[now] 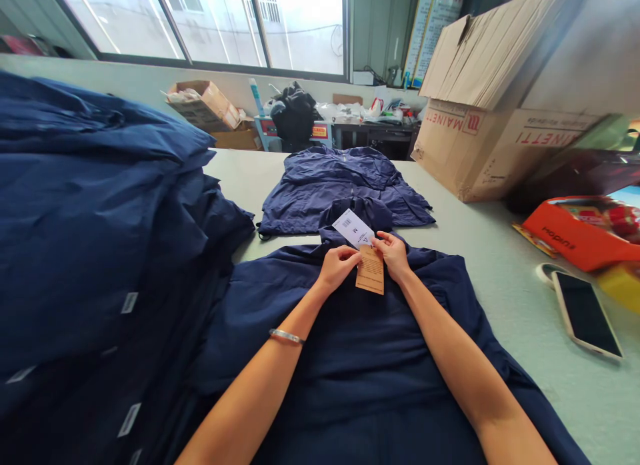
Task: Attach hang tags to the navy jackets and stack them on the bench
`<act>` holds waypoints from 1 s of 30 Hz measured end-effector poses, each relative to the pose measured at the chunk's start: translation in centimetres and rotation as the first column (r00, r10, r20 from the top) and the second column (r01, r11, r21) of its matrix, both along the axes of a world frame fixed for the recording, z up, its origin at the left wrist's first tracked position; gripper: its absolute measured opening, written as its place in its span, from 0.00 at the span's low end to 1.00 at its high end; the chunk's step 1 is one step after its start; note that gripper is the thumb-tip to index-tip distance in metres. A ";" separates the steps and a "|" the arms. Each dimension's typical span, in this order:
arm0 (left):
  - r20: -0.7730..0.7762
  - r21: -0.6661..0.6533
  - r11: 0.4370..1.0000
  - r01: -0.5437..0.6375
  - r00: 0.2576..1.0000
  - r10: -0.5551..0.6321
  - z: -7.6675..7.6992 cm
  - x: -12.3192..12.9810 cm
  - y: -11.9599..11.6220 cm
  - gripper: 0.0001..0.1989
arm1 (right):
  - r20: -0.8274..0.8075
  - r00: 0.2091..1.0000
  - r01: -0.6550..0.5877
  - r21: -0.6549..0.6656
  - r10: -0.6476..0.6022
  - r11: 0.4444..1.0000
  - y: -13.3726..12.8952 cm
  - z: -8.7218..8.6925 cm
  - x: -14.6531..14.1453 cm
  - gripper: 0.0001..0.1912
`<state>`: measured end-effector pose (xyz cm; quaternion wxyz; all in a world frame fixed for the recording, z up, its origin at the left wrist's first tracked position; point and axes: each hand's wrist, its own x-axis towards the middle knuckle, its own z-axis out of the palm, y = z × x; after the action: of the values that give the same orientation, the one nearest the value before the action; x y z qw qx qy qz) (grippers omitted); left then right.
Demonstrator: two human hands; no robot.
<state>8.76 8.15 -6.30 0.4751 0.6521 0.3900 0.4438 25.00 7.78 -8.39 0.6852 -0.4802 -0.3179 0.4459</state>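
A navy jacket [360, 358] lies spread before me, its collar pointing away. Over its neck area are two hang tags: a white hang tag [354, 226] printed with an M and a barcode, and a brown hang tag [370, 273] with small text. My left hand [337, 268] is closed in a pinch at the upper left edge of the brown tag. Pinched fingers of my right hand [393, 253] hold the tags where the white one overlaps the brown one. Any string between the fingertips is too small to make out.
A tall pile of navy garments [100, 238] stands at the left. Beyond the jacket, another folded navy jacket [345, 185] lies on the pale table [450, 228]. At the right are a phone [587, 312], an orange packet [575, 232] and a large carton [480, 145].
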 end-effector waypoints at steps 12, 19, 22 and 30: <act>-0.074 0.030 0.999 -0.021 0.997 0.023 -0.7 0.2 0.5 0.07 | -0.185 0.983 0.017 -0.014 -0.019 1.000 0.0 0.3 0.4 0.15; -0.050 0.016 1.000 -0.001 0.999 0.002 -0.6 0.2 0.5 0.16 | -0.232 0.972 0.024 0.015 -0.020 1.000 0.0 0.5 0.5 0.13; 0.082 -0.072 0.996 -0.046 0.995 0.051 -0.4 0.1 0.7 0.27 | -0.208 0.978 0.009 0.016 -0.006 1.000 -0.1 0.6 0.3 0.11; 0.301 -0.066 0.972 -0.224 0.925 0.233 0.3 -0.3 0.7 0.20 | -0.066 0.996 -0.066 0.030 0.068 0.997 -0.7 0.8 -0.3 0.12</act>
<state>8.47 8.89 -5.98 0.4848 0.5181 0.3917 0.5857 24.69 7.13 -7.63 0.6866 -0.4447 -0.3170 0.4799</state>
